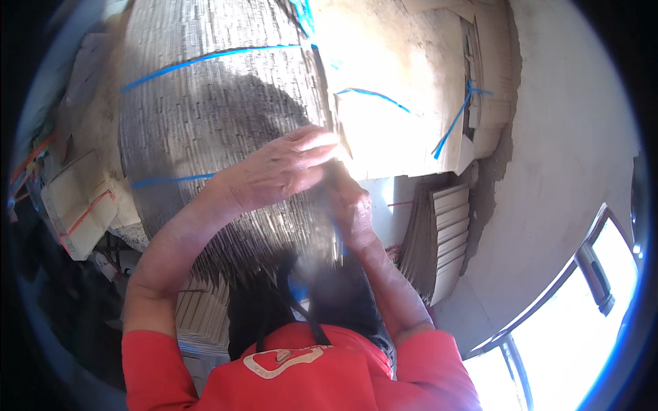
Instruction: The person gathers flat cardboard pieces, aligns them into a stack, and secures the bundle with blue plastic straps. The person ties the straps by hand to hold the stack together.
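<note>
A big bundle of flat cardboard sheets (205, 130) stands in front of me, their grey-brown edges packed side by side. Blue strapping (205, 57) runs across its upper part. A lower blue strap (171, 181) passes out of sight behind my left forearm. My left hand (284, 168) is at the bundle's right edge with its fingers curled in. Close against it, my right hand (351, 211) is bent toward the same spot, its fingertips partly hidden. Both look closed, but what they pinch is lost in glare and behind the fingers.
Behind on the right lies a sunlit cardboard stack (404, 89) with loose blue strap ends (452, 127). More folded cardboard (449, 240) leans near the wall (548, 137). Cardboard with red strapping (82, 205) sits at left, and another stack (202, 312) below the bundle. A bright window (582, 329) is lower right.
</note>
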A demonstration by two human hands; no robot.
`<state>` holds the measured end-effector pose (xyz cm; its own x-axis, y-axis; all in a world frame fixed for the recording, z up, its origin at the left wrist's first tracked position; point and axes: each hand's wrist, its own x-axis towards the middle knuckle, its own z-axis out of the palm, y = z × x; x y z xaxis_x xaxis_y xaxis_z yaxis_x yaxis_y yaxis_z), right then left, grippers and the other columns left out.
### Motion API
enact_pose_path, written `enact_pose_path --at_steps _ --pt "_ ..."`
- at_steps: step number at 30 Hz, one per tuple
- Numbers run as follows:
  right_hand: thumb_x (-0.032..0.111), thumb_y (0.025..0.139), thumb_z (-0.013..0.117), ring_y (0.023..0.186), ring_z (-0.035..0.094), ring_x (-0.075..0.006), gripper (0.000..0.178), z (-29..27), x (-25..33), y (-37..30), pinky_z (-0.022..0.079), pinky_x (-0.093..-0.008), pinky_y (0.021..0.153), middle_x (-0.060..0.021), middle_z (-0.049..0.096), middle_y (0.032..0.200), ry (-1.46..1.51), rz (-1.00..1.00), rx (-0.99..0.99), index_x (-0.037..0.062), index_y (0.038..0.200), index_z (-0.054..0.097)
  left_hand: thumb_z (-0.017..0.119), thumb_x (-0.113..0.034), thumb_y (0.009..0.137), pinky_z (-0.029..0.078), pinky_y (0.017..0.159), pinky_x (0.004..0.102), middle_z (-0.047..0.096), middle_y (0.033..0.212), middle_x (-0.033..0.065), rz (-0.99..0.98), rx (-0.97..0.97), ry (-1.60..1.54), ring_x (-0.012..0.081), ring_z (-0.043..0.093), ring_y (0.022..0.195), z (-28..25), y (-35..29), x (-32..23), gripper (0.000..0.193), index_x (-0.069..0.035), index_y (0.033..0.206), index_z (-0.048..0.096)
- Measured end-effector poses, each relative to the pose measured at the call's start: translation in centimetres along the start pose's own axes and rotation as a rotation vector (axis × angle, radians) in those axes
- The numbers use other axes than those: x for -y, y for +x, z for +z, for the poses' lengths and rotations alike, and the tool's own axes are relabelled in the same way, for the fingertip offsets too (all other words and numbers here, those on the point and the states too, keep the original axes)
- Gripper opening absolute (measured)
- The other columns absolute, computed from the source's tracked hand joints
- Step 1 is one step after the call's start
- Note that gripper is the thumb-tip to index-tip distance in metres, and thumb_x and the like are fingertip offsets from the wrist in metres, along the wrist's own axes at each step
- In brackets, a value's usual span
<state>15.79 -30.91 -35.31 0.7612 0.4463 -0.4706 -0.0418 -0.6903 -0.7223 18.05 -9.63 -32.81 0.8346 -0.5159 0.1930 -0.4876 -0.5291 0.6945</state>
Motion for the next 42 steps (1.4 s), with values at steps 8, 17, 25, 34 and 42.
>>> enact_pose_path --at_steps 8,17,25,34,42 --pt "0.002 0.077 0.059 0.086 0.062 -0.0386 0.023 -0.8 -0.5 0.7 0.053 -0.0401 0.07 -0.0204 0.061 0.092 0.031 -0.218 -0.158 -0.0008 0.1 0.058 0.055 -0.008 0.081 0.037 0.11 0.0446 0.061 0.118 0.0197 -0.028 0.126 -0.052 0.0334 0.048 0.125 0.8 3.7 1.3 0.015 0.006 0.078 0.06" --pt "0.007 0.082 0.067 0.096 0.067 -0.0263 0.043 -0.9 -9.7 8.4 0.055 -0.0334 0.079 -0.0228 0.059 0.124 0.166 0.032 -0.416 0.0048 0.124 0.061 0.057 -0.001 0.075 0.045 0.098 0.047 0.063 0.097 0.0165 0.055 0.168 -0.074 0.0327 0.06 0.103 2.9 4.8 2.5 0.009 0.002 0.083 0.058" --pt "0.002 0.078 0.062 0.106 0.06 -0.0301 0.043 2.8 -15.1 18.4 0.056 -0.0414 0.075 -0.0136 0.048 0.13 -0.484 -0.166 -0.285 0.0135 0.118 0.054 0.058 -0.003 0.075 0.044 0.102 0.0473 0.061 0.101 0.013 0.037 0.162 0.0 0.03 0.059 0.104 3.3 3.6 2.5 0.011 -0.001 0.085 0.055" --pt "0.006 0.081 0.059 0.093 0.066 -0.0308 0.034 -1.1 -15.0 18.4 0.055 -0.0424 0.071 -0.0136 0.062 0.104 -0.418 -0.07 -0.059 0.0116 0.114 0.051 0.06 -0.005 0.073 0.045 0.102 0.0425 0.059 0.097 0.0076 0.008 0.153 0.065 0.0238 0.06 0.102 3.5 3.5 2.0 0.011 -0.003 0.083 0.057" --pt "-0.001 0.081 0.058 0.08 0.068 -0.0337 0.024 0.6 -14.1 16.3 0.056 -0.0399 0.068 -0.0246 0.06 0.11 -0.596 0.026 -0.029 -0.0033 0.104 0.051 0.06 -0.005 0.074 0.046 0.1 0.0442 0.06 0.098 0.0087 0.02 0.155 0.07 0.0251 0.06 0.102 3.7 3.7 2.3 0.01 -0.003 0.083 0.057"
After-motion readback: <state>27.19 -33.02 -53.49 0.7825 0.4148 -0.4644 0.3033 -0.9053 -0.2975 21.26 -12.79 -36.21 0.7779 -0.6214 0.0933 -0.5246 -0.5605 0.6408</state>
